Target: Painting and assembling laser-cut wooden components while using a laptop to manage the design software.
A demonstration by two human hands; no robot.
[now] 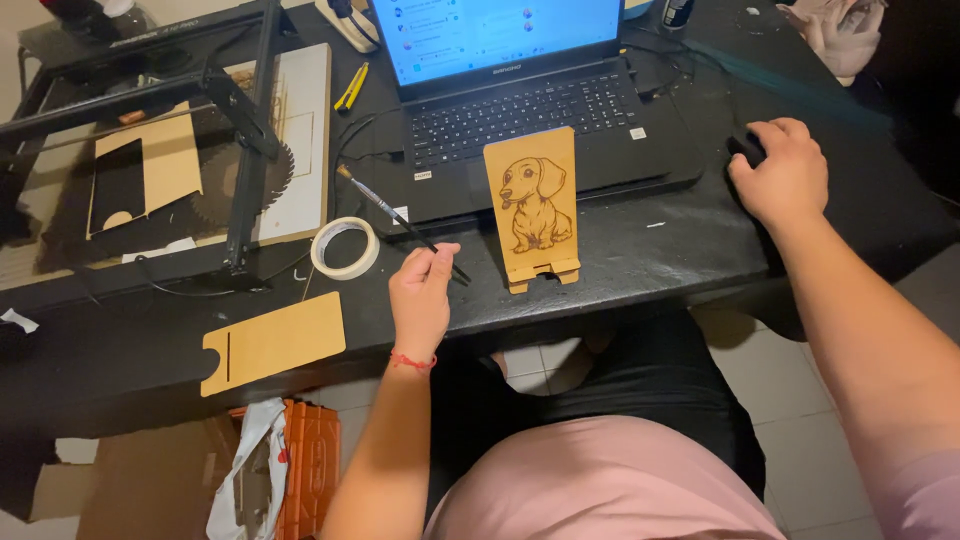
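Paintbrush: thin dark handle, pale metal ferrule, lying slantwise above the black desk, pinched near its tip end by the left hand, fingers closed on it. Just right stands a flat wooden stand, smooth tan board engraved with a dachshund. Right hand curled over a dark mouse. Roll of pale masking tape left of the brush; laptop behind.
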